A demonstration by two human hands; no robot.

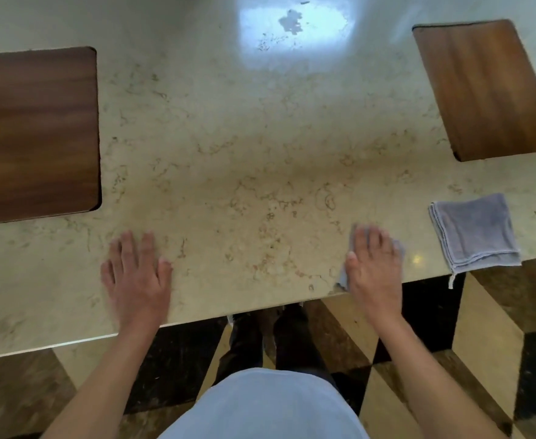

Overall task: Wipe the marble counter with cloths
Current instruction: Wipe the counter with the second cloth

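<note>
The marble counter (260,172) fills most of the head view, a pale, veined slab running from the near edge by the person's body out to a bright patch of reflected light at the far side. The right hand (375,267) lies flat, palm down, near the front edge, pressing a small blue-grey cloth (344,274) against the stone; its fingers (369,240) are spread and extended over the cloth rather than curled round it, and only slivers of fabric show at the thumb side and beyond the little finger. The left hand (138,277) rests bare on the counter well to the left, fingers stretched out and holding nothing, apparently bracing. A second cloth (475,231), neatly folded, lies just to the right of the working hand, one corner at the counter's edge with a loop hanging over it; it looks unused.

As for progress, the task seems to be at an early or middle stage. The cloth sits at the near right strip only. In the glare at the far side, dark blotches and specks (290,22) show on the surface, probably smears or moisture still to be wiped, though it is hard to say which. Whether the middle has been done cannot be told; no wet streaks show there. Two wooden boards (35,134) (488,90) lie on the counter at left and right, and the strips beside them likely remain to do.
</note>
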